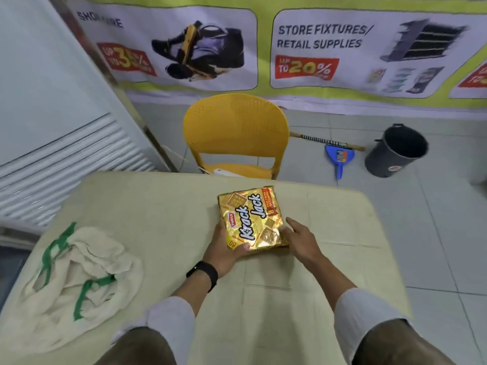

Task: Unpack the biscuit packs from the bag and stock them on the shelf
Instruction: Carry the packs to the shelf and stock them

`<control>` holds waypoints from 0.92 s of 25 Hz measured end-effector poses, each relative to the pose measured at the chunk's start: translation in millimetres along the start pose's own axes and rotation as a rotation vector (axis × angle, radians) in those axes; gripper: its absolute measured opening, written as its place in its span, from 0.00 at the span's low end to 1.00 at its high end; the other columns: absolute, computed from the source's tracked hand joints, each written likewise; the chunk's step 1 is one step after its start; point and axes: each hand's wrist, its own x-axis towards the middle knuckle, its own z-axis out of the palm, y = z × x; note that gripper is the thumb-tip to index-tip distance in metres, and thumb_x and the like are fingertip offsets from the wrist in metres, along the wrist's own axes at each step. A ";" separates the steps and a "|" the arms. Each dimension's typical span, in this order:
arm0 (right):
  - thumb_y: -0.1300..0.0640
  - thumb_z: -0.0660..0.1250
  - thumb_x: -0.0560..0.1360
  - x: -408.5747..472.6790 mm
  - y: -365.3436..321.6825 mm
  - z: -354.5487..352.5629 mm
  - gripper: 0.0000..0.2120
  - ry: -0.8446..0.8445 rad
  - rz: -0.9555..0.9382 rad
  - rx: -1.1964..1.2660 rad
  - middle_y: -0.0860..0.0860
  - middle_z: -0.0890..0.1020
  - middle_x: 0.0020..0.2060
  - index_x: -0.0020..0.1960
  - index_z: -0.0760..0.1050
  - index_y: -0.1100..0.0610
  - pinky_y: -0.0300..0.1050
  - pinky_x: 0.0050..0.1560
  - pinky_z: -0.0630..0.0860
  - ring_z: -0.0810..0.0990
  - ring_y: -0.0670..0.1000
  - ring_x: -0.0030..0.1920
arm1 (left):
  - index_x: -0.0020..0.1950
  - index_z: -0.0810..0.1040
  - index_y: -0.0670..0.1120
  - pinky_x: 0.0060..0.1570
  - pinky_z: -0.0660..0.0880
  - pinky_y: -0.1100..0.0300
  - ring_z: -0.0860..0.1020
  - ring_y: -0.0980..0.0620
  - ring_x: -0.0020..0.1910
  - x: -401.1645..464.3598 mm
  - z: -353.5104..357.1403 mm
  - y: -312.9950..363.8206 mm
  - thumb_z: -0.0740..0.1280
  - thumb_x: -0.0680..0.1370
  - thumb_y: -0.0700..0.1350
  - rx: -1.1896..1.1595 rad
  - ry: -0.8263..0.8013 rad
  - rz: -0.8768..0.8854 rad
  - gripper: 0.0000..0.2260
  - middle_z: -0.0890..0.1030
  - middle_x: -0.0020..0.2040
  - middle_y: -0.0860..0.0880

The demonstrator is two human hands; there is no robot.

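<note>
Your left hand [224, 252] grips the near left corner of the gold biscuit pack [251, 219], thumb lying over its top face and fingers underneath. Your right hand [299, 239] is spread with the fingers loosely extended, pressed against the pack's near right edge without closing round it. The pack sits on the cream worktop [158, 206], a little past the middle toward the far edge, turned at an angle. Its wrapper reads "Krack Jack" in large white letters, with a small red "PARLE" badge beside the K, a red strip along one side showing an "8", and "80" printed at the near corner; square crackers are pictured on it.

A black band [203, 273] circles your left wrist, and pale sleeves cover both forearms.

The cloth bag [79, 280], off-white with green handles, lies crumpled and slumped at the worktop's left side, well apart from the pack.

Behind the worktop stands a yellow plastic chair [234, 133]. On the wall a banner [316, 48] reads "STORE FIXTURES/ RETAIL SUPPLIES" and "UP TO 20%"; a second panel shows "UP TO 3" with the rest blurred. On the tiled floor rest a blue dustpan [338, 158], a broom [326, 140] and a dark bucket [398, 151].
</note>
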 end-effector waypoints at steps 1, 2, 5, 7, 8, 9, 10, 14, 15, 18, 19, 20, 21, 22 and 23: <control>0.47 0.64 0.80 7.5 -0.2 2.7 0.22 -0.015 -0.019 0.010 0.50 0.79 0.69 0.74 0.74 0.49 0.53 0.70 0.72 0.77 0.53 0.68 | 0.77 0.57 0.62 0.67 0.73 0.51 0.75 0.54 0.66 5.3 2.4 1.3 0.73 0.74 0.56 0.004 0.045 0.011 0.37 0.73 0.71 0.58; 0.50 0.64 0.80 11.3 -0.2 6.2 0.19 -0.013 -0.045 0.025 0.48 0.83 0.63 0.70 0.77 0.46 0.51 0.66 0.75 0.81 0.51 0.63 | 0.78 0.57 0.60 0.67 0.73 0.51 0.75 0.54 0.66 8.0 3.3 2.3 0.70 0.76 0.54 0.005 0.084 0.026 0.34 0.73 0.71 0.57; 0.55 0.63 0.81 25.3 2.6 12.7 0.16 0.022 -0.063 0.134 0.44 0.86 0.53 0.66 0.80 0.44 0.50 0.59 0.79 0.84 0.48 0.54 | 0.81 0.53 0.59 0.68 0.71 0.51 0.73 0.53 0.68 24.5 8.0 -2.3 0.66 0.80 0.53 -0.096 0.106 -0.020 0.34 0.72 0.72 0.58; 0.55 0.62 0.82 26.6 5.7 16.4 0.15 0.018 -0.035 0.233 0.43 0.87 0.52 0.63 0.81 0.45 0.52 0.58 0.81 0.85 0.48 0.53 | 0.80 0.57 0.60 0.69 0.72 0.47 0.74 0.52 0.70 29.3 12.1 -8.8 0.66 0.80 0.52 -0.219 0.121 -0.096 0.31 0.73 0.71 0.59; 0.55 0.61 0.82 26.8 7.6 17.8 0.13 0.007 -0.010 0.283 0.43 0.87 0.51 0.61 0.81 0.44 0.53 0.58 0.81 0.86 0.49 0.53 | 0.78 0.63 0.61 0.68 0.74 0.46 0.77 0.52 0.67 31.7 14.5 -10.5 0.66 0.80 0.50 -0.269 0.129 -0.120 0.27 0.77 0.69 0.59; 0.56 0.61 0.82 27.6 7.8 19.2 0.12 0.001 0.017 0.329 0.44 0.87 0.51 0.57 0.81 0.44 0.54 0.59 0.81 0.86 0.49 0.53 | 0.74 0.69 0.60 0.66 0.75 0.46 0.79 0.52 0.63 34.3 16.0 -12.5 0.66 0.80 0.48 -0.319 0.136 -0.136 0.23 0.81 0.65 0.58; 0.56 0.61 0.82 28.4 8.0 20.5 0.12 -0.004 0.045 0.366 0.44 0.87 0.50 0.56 0.81 0.44 0.54 0.60 0.81 0.86 0.50 0.53 | 0.72 0.72 0.59 0.64 0.77 0.48 0.81 0.51 0.61 35.6 16.1 -12.4 0.66 0.81 0.46 -0.359 0.147 -0.150 0.20 0.83 0.62 0.57; 0.58 0.61 0.82 21.7 0.4 20.2 0.14 -0.029 0.122 0.460 0.49 0.88 0.49 0.64 0.81 0.53 0.53 0.62 0.79 0.86 0.53 0.52 | 0.64 0.79 0.53 0.59 0.79 0.52 0.82 0.47 0.59 33.0 15.9 -7.7 0.66 0.81 0.41 -0.480 0.171 -0.160 0.13 0.85 0.58 0.52; 0.59 0.61 0.82 15.9 -5.4 20.0 0.14 -0.025 0.120 0.466 0.49 0.89 0.48 0.63 0.82 0.53 0.52 0.60 0.80 0.87 0.53 0.51 | 0.62 0.80 0.54 0.60 0.79 0.50 0.82 0.46 0.59 29.0 14.6 -9.1 0.66 0.81 0.41 -0.505 0.179 -0.156 0.12 0.85 0.57 0.51; 0.61 0.61 0.82 -12.9 -27.3 25.8 0.13 -0.017 0.062 0.438 0.48 0.89 0.45 0.60 0.82 0.53 0.44 0.47 0.80 0.87 0.48 0.43 | 0.61 0.81 0.54 0.60 0.79 0.48 0.83 0.46 0.58 0.0 1.2 -15.7 0.67 0.81 0.40 -0.579 0.204 -0.107 0.12 0.86 0.57 0.51; 0.61 0.61 0.82 -29.0 -37.5 33.5 0.13 -0.018 0.034 0.426 0.48 0.89 0.44 0.60 0.82 0.54 0.42 0.45 0.79 0.87 0.46 0.41 | 0.61 0.81 0.54 0.59 0.80 0.49 0.84 0.48 0.57 -17.4 -11.1 -18.9 0.67 0.81 0.40 -0.606 0.224 -0.067 0.12 0.86 0.56 0.52; 0.61 0.62 0.82 -44.1 -47.0 40.9 0.13 -0.022 0.003 0.419 0.49 0.89 0.45 0.61 0.82 0.55 0.41 0.43 0.78 0.87 0.46 0.40 | 0.61 0.81 0.54 0.57 0.81 0.52 0.84 0.49 0.56 -32.7 -23.4 -20.3 0.67 0.81 0.40 -0.623 0.241 -0.033 0.13 0.86 0.55 0.52; 0.61 0.62 0.82 -65.0 -60.7 53.1 0.13 -0.032 -0.032 0.414 0.49 0.89 0.45 0.61 0.82 0.55 0.41 0.43 0.78 0.87 0.47 0.41 | 0.62 0.81 0.53 0.55 0.81 0.54 0.84 0.51 0.55 -53.5 -41.6 -23.6 0.67 0.81 0.39 -0.637 0.258 0.008 0.13 0.86 0.55 0.53; 0.61 0.62 0.82 -85.1 -72.9 67.3 0.13 -0.046 -0.065 0.415 0.49 0.89 0.45 0.61 0.83 0.55 0.40 0.42 0.78 0.87 0.47 0.41 | 0.62 0.81 0.53 0.53 0.81 0.56 0.85 0.52 0.54 -75.2 -61.7 -27.0 0.66 0.81 0.39 -0.648 0.279 0.041 0.13 0.86 0.55 0.53; 0.61 0.62 0.82 -109.1 -88.6 87.2 0.12 -0.069 -0.102 0.415 0.49 0.89 0.44 0.59 0.83 0.55 0.39 0.40 0.78 0.87 0.47 0.40 | 0.63 0.81 0.52 0.52 0.81 0.58 0.85 0.53 0.53 -101.4 -87.7 -33.2 0.66 0.81 0.38 -0.657 0.307 0.078 0.14 0.86 0.56 0.53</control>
